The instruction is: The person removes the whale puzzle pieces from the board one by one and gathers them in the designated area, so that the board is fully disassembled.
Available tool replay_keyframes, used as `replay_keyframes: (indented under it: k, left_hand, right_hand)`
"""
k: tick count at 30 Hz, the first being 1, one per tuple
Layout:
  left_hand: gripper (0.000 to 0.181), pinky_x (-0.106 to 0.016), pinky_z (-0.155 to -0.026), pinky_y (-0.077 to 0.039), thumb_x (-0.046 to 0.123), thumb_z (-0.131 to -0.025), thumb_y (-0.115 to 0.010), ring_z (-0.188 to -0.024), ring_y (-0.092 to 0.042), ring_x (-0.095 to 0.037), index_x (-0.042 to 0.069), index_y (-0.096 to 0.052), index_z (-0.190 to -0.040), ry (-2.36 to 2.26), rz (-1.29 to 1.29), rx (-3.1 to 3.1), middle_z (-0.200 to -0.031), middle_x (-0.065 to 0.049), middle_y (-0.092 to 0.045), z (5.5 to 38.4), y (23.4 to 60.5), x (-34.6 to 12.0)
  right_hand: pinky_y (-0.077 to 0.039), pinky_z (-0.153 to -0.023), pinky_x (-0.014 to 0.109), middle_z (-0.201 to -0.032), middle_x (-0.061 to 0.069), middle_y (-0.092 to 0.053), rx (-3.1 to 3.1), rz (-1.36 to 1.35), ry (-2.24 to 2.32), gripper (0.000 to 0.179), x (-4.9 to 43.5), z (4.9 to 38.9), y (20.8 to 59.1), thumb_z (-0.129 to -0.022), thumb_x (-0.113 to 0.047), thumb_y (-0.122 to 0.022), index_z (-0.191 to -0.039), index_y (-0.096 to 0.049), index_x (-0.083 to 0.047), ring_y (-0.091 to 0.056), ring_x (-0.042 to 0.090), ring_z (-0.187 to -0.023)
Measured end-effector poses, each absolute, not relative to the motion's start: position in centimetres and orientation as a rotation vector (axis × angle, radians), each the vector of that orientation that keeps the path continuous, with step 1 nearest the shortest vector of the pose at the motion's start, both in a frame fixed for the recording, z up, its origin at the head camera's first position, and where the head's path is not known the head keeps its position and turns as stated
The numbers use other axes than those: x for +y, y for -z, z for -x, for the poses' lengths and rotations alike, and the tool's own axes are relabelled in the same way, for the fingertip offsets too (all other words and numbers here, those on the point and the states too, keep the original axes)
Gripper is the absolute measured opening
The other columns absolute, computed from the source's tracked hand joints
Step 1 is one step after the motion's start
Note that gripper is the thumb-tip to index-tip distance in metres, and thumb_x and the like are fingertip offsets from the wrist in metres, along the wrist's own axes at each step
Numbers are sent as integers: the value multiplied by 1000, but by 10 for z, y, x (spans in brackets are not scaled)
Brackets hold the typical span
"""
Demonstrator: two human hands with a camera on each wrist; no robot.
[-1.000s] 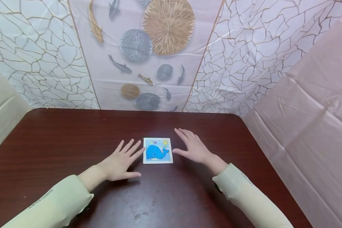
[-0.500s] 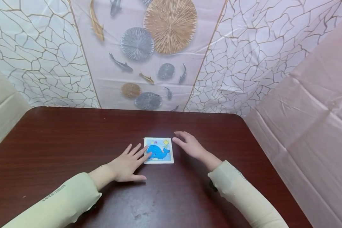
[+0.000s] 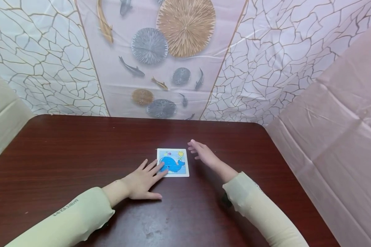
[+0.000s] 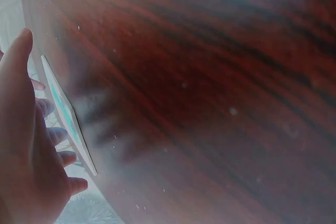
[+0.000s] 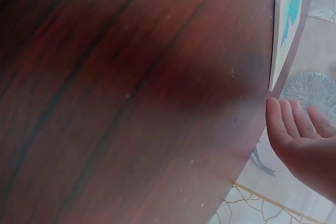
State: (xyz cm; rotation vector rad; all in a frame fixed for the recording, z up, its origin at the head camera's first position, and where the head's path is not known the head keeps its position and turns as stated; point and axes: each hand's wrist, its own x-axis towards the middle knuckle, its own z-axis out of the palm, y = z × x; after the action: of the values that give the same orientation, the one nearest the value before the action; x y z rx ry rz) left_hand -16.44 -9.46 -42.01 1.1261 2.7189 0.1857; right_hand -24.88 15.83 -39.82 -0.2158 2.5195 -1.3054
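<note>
Dk red-brn tabletop (image 3: 80, 144), rounded far corners, some glare. Behind far edge: wht crackle cloth (image 3: 43, 58), ctr panel (image 3: 170, 63) w/ fish (image 3: 133, 70) + discs (image 3: 186, 28). Pink cloth (image 3: 343, 127) along R edge, cream cloth (image 3: 3, 99) L.

Head view: bright, mostly clear; pale glare on the near middle of the tabletop (image 3: 179, 202). Wrist views: dimmer, hazy, soft-focused; blurred, streaked shadows beside the left hand (image 4: 23, 140).

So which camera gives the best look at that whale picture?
The head view: it shows the whale picture from above, though the left hand overlaps its left side. Both wrist views catch it nearly edge-on; the right one crops it.
</note>
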Motion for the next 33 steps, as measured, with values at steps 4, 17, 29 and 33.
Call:
replay_keyframes:
  k: [4, 17, 29, 33]
  left_hand:
    - [80, -59, -113, -13, 64, -87, -45, -144, -16, -35, 15, -30, -148, -159, -1113, 2700, -156, -13, -20, 165, 422, -93]
    - [79, -56, -115, -13, 65, -87, -45, -144, -19, -31, 17, -29, -148, -131, -1069, 2675, -156, -12, -20, 166, 422, -92]
    - [80, -54, -115, -15, 67, -86, -44, -144, -20, -30, 18, -30, -148, -121, -1039, 2667, -156, -11, -21, 167, 420, -89]
    - [80, -53, -115, -15, 67, -86, -44, -144, -20, -30, 18, -30, -148, -126, -1031, 2661, -156, -11, -21, 167, 421, -89]
  right_hand:
    - [-49, -94, 45, -129, 22, -55, 2478, 178, 1345, 65, 157, 251, 400, -100, -49, -25, -134, -47, 2, -53, 34, -120]
    - [-49, -94, 44, -130, 20, -55, 2405, 158, 1359, 68, 148, 255, 403, -98, -54, -24, -136, -45, -2, -54, 33, -119]
    - [-50, -92, 44, -126, 23, -58, 2436, 144, 1325, 63, 141, 256, 401, -100, -47, -25, -133, -48, 2, -55, 34, -117]
    - [-50, -92, 43, -126, 23, -58, 2447, 150, 1306, 63, 140, 256, 403, -101, -46, -24, -131, -48, 2, -55, 34, -118]
